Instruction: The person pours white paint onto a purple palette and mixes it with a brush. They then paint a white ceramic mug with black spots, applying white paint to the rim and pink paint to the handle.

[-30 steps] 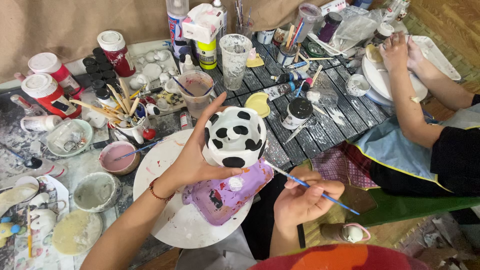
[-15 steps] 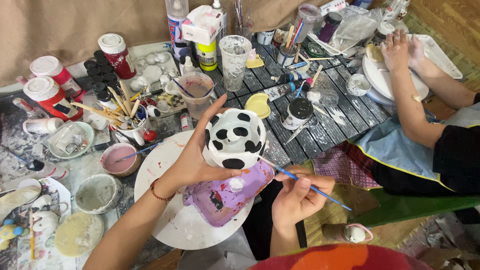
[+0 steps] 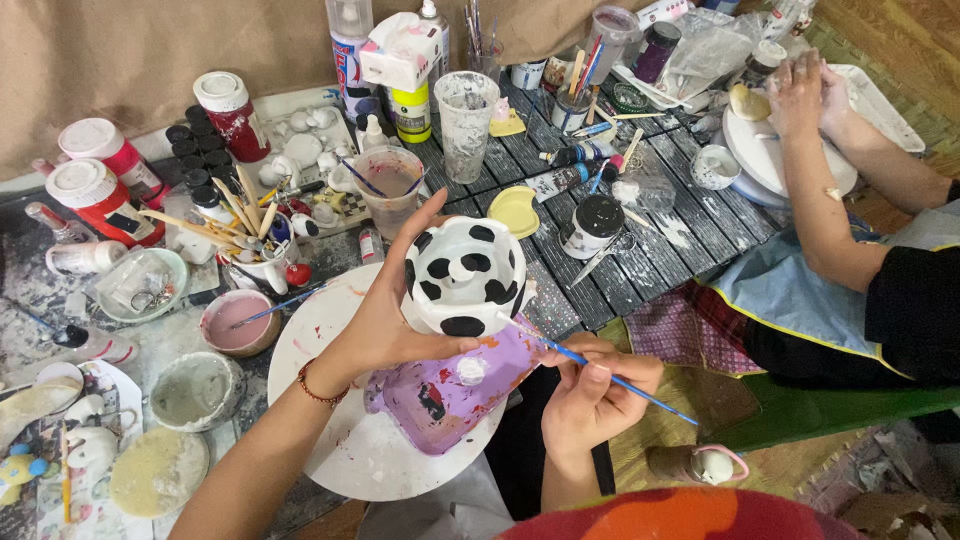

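Head view, looking down on a cluttered painting table. The left hand [image 3: 385, 320] is gripping a white ceramic cup with black cow spots [image 3: 462, 275], thumb underneath and the fingers spreading up along its left side, with the forefinger stretching toward the rim; the cup is being held tilted, its mouth facing the camera, just above a purple-smeared mixing palette [image 3: 440, 395]. That palette is lying on a round white turntable board [image 3: 350, 450] at the near edge of the table. A red beaded bracelet [image 3: 318, 386] is circling the left wrist.

The right hand [image 3: 590, 390] is pinching a thin blue-handled paintbrush [image 3: 600, 372] between narrowly closed fingers; the brush tip is touching the lower right side of the cup, while the handle is running out to the right past the hand.

To the left of the board, a small pink-filled bowl [image 3: 236, 322] with a brush in it is standing beside a grey plaster-coated bowl [image 3: 195, 390]. Behind the cup, a clear plastic cup of murky rinse water [image 3: 388, 188] is standing near a pale yellow palette dish [image 3: 514, 211] and a black-lidded paint jar [image 3: 594, 225]. At the upper right, another person's hands [image 3: 805, 95] are resting on a white round object on a second turntable [image 3: 765, 165].
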